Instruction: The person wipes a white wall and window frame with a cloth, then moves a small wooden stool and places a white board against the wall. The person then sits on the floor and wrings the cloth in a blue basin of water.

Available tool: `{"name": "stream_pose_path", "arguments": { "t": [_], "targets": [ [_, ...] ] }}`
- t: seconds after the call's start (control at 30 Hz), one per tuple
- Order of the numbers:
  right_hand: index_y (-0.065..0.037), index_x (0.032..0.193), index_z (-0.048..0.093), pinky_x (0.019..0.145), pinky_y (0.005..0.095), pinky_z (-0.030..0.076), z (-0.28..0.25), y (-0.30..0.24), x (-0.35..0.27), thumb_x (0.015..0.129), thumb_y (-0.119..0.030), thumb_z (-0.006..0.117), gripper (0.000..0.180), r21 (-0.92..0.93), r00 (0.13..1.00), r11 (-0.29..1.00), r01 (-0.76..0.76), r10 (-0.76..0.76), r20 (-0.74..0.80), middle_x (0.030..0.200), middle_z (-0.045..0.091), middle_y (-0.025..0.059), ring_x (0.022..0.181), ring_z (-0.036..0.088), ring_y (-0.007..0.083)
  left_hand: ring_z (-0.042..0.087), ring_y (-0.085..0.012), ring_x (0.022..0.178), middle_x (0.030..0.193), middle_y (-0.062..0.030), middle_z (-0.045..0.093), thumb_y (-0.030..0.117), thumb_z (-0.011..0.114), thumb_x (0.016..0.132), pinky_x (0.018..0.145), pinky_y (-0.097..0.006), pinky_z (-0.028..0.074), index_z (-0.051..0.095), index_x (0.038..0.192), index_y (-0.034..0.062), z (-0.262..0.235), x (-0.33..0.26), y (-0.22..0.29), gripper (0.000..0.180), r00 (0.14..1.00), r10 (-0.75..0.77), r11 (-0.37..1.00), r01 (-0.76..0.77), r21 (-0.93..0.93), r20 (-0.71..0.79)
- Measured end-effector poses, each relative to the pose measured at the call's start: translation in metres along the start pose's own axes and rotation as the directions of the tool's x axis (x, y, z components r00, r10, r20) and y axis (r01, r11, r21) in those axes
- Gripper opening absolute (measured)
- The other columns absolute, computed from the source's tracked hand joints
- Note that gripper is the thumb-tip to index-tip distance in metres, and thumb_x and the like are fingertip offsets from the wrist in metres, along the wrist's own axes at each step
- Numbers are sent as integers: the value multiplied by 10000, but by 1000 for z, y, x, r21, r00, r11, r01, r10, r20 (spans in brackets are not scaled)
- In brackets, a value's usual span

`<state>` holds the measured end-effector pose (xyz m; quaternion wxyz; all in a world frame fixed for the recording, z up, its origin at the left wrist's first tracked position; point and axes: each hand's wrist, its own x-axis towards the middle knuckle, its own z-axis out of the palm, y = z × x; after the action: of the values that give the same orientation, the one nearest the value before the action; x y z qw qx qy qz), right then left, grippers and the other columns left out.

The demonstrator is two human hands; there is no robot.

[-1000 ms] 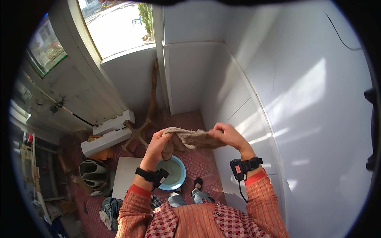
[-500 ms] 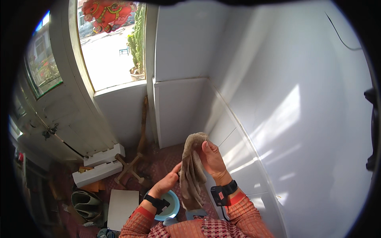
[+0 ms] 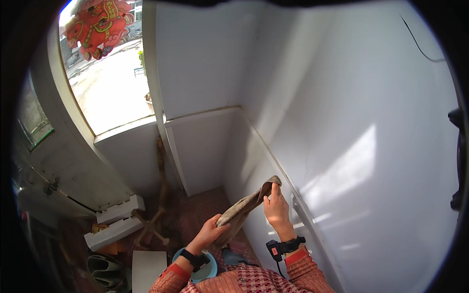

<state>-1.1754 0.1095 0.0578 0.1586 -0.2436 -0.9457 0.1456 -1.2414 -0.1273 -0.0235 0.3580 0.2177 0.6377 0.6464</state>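
A brown-grey cloth (image 3: 244, 209) is stretched slantwise between my two hands, above the floor beside the white wall. My left hand (image 3: 209, 233) is closed on its lower left part, fingers wrapped over the edge. At the upper right end, my right hand (image 3: 276, 209) pinches the cloth near the wall's ledge. The cloth's end curls over by my right fingertips, and its underside is mostly hidden. Below my left wrist stands a light blue basin (image 3: 213, 269), partly covered by my forearm; its contents are hard to make out.
Right of me runs a white wall (image 3: 342, 122) with a narrow ledge (image 3: 266, 146). A wooden stand (image 3: 159, 219) with splayed feet leans near the door (image 3: 78, 161). White foam blocks (image 3: 115, 232), a green rolled item (image 3: 103, 268) and a pale flat board (image 3: 149, 271) lie at left.
The cloth hung down in folds before; now it is drawn out slantwise. My right hand has moved right toward the wall, and my left hand now grips the cloth's lower part. The view has shifted right.
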Motion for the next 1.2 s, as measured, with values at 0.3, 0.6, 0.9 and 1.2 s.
{"name": "stream_pose_path", "arguments": {
  "t": [0.3,0.6,0.9,1.2],
  "targets": [
    [26,1398,353,885,470,534,-6,23,47,882,-189,661,638,-113,989,993,-17,33,147,1385,458,287,1107,594,440,556,-94,925,989,-25,634,237,680,938,839,-276,480,601,1146,17,18,62,17,313,991,-89,996,90,-14,97],
    [27,1434,307,814,468,564,18,22,91,871,-136,627,668,-91,994,995,51,-41,103,1467,382,280,1030,635,430,544,-88,923,985,-18,623,225,657,956,823,-273,481,588,1174,0,5,79,43,321,997,-47,995,52,-81,56],
    [18,1455,289,953,451,513,36,4,145,865,-118,629,695,-50,986,999,16,-7,164,1483,373,248,1231,525,409,518,-76,928,1009,4,600,223,650,965,822,-245,461,564,1237,9,-16,111,63,356,1000,-19,994,20,-104,6],
    [21,1417,333,861,487,537,62,-12,210,845,15,520,602,8,994,996,93,-94,63,1463,396,254,1126,581,446,553,-105,979,1068,-34,617,208,634,973,872,-273,479,540,1235,-20,-37,154,69,359,999,-8,984,-1,-177,-48]
  ]
}}
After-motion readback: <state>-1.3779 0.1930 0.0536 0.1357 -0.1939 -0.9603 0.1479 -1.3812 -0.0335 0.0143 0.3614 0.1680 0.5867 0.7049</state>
